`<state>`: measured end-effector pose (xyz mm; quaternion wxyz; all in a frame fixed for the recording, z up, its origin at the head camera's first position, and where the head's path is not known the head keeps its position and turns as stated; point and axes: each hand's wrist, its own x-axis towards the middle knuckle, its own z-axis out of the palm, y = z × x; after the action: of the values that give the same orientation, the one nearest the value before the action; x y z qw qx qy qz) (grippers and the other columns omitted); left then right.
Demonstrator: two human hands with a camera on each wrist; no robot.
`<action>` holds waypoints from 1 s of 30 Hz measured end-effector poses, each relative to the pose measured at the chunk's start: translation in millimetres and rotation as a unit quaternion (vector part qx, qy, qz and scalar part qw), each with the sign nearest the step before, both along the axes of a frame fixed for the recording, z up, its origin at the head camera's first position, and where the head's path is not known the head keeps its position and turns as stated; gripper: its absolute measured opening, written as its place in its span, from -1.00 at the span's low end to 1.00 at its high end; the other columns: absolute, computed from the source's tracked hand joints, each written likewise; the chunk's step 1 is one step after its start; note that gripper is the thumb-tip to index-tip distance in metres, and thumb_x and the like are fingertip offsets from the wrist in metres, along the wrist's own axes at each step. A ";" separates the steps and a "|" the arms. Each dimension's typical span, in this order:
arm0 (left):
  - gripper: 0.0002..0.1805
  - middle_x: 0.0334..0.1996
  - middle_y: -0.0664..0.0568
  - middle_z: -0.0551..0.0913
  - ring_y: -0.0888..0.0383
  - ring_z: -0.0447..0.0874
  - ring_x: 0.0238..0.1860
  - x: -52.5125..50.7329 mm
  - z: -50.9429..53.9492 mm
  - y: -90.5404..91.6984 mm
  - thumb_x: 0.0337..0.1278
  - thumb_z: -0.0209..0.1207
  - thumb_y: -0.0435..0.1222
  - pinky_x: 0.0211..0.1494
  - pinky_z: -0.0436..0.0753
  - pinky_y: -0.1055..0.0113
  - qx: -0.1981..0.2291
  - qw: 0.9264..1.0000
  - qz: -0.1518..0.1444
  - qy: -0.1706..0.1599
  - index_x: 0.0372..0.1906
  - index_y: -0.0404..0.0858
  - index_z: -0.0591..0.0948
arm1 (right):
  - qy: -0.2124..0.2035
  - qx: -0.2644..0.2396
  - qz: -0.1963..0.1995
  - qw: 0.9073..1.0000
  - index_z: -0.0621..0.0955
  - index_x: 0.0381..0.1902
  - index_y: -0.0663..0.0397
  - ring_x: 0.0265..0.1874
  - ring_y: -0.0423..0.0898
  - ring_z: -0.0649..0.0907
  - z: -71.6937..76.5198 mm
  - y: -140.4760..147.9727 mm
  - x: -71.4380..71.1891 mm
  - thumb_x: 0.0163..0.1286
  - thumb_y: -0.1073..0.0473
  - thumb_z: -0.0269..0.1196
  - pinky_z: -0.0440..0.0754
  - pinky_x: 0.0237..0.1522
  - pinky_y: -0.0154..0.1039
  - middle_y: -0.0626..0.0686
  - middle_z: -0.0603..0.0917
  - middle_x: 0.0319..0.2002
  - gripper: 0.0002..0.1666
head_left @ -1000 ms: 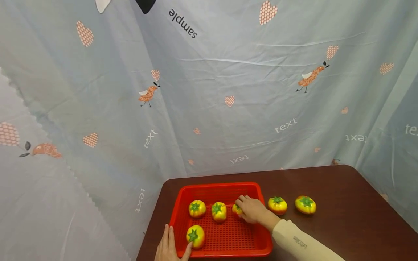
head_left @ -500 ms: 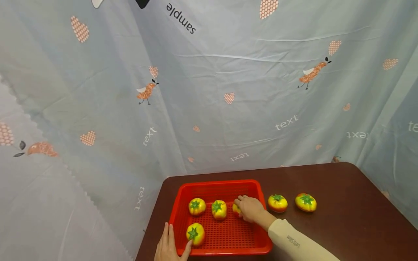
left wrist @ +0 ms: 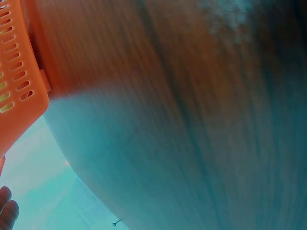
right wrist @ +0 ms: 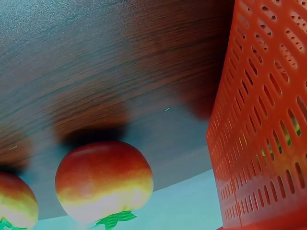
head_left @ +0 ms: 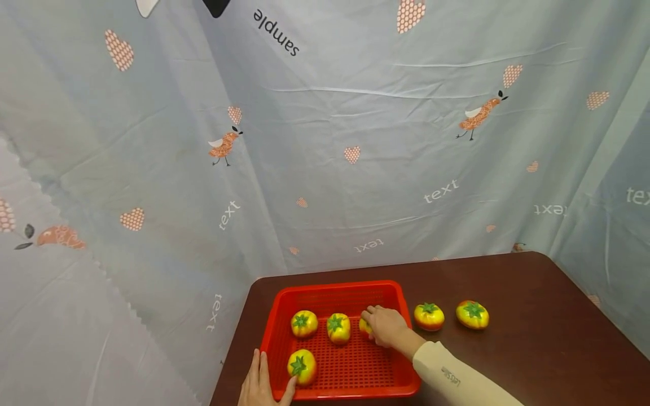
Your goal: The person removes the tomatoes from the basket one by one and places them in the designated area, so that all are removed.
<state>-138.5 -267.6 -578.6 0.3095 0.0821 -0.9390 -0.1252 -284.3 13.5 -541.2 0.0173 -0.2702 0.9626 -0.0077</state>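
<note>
In the head view, a red plastic basket (head_left: 368, 389) holds several yellow-red tomatoes with green star-shaped tops. My right hand (head_left: 387, 327) reaches over the basket's right wall. Its fingers curl round a tomato (head_left: 364, 329) inside, which they partly cover. A tomato (head_left: 338, 329) sits to the left of that one, and another tomato (head_left: 304, 324) stands near the back left. My left hand (head_left: 261, 389) rests at the front left corner, straight fingers along the outside and thumb over the front rim beside a tomato (head_left: 302, 367). Only fingertips (left wrist: 7, 211) show in the left wrist view.
Outside the basket's right wall, a tomato (head_left: 429, 317) lies on the dark brown table (head_left: 533, 338). Farther right is another tomato (head_left: 472, 314). A patterned grey-blue curtain (head_left: 315, 141) hangs behind the table. The right wrist view shows the basket's slotted wall (right wrist: 268, 115).
Both hands stay almost where they were, the right still round the same tomato. The whole head view has shifted slightly.
</note>
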 end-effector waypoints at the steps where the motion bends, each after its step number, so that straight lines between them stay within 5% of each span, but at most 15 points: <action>1: 0.02 0.30 -0.33 0.43 -0.27 0.59 0.06 0.3 0.2 0.1 -0.33 0.49 0.08 -0.02 0.59 -0.17 0.001 1.000 0.001 -0.003 0.28 -0.46 0.46 | -0.001 0.001 -0.001 1.000 0.54 0.19 -0.10 0.24 -0.02 0.57 -0.5 -0.1 0.1 0.19 0.01 0.41 0.60 0.14 -0.11 0.01 0.57 0.26 -0.40; 30: 0.02 0.29 -0.32 0.45 -0.28 0.59 0.06 -1.2 -4.5 -2.2 -0.36 0.50 0.06 -0.03 0.60 -0.17 0.001 1.000 -0.003 0.012 0.27 -0.45 0.47 | 0.011 0.000 0.004 1.000 0.56 0.17 -0.09 0.21 -0.03 0.58 -2.3 2.3 -0.4 0.20 -0.02 0.40 0.63 0.08 -0.12 0.01 0.59 0.23 -0.43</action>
<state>-139.8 -269.8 -583.2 0.3199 0.0784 -0.9355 -0.1275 -284.6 15.8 -543.5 0.0065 -0.2743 0.9616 -0.0050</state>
